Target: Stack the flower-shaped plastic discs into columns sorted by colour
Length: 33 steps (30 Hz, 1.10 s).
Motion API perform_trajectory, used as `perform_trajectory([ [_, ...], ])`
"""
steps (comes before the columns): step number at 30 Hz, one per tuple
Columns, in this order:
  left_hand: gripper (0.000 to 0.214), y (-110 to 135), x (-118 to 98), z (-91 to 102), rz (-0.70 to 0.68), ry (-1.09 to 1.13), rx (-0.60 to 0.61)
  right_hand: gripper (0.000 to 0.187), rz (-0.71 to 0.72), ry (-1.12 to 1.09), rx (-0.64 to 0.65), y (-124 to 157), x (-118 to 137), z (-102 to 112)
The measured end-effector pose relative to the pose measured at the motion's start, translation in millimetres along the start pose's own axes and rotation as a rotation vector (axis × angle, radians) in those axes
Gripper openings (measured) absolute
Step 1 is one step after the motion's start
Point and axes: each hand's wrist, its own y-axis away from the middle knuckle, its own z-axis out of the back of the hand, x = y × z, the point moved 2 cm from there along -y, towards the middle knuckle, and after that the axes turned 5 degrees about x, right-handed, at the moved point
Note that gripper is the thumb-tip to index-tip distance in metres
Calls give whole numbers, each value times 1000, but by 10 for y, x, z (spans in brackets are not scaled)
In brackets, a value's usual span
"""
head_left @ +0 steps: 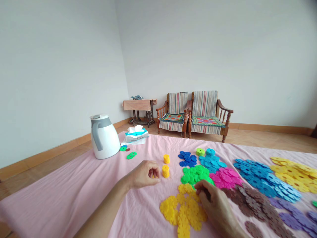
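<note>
My left hand (143,173) is closed, with a bit of yellow showing under its curled fingers, seemingly yellow snowflake discs. Just right of it, two short stacks of yellow snowflake discs stand upright: a nearer stack (165,171) and a farther stack (166,159). At the right edge of a loose yellow disc pile (183,208), my right hand (214,201) has its thumb and fingers drawn together. Whatever may be between those fingertips is hidden. Beyond that hand lie a green disc pile (195,174) and a pink disc pile (226,178).
A white jug (109,140) and a tissue pack (136,133) stand at the left back of the pink cloth (81,195). Brown discs (257,201), blue discs (255,172) and more yellow discs (294,173) spread to the right. Two wooden chairs (224,107) stand behind.
</note>
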Motion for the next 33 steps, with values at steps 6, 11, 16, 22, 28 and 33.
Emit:
perform_trajectory([
  [6, 39, 30, -256, -182, -109, -21, 286, 22, 12, 5, 2, -7, -27, -16],
  [11, 32, -5, -300, -286, -123, -98, 321, 21, 16, -3, -12, -5, -38, -26],
  [16, 19, -1, -299, -313, -135, -114, 288, 21, 11, 9, -6, -4, -40, -30],
  [22, 13, -33, -42, -125, 26, 100, 13, 21, 5, 9, 30, -6, -44, -25],
  [28, 18, -106, 309, 16, 223, 169, -400, 23, -13, 12, 24, -2, -38, -17],
  [33, 23, -190, 454, -168, 249, 189, -345, 23, -5, 2, 16, 1, -44, -26],
])
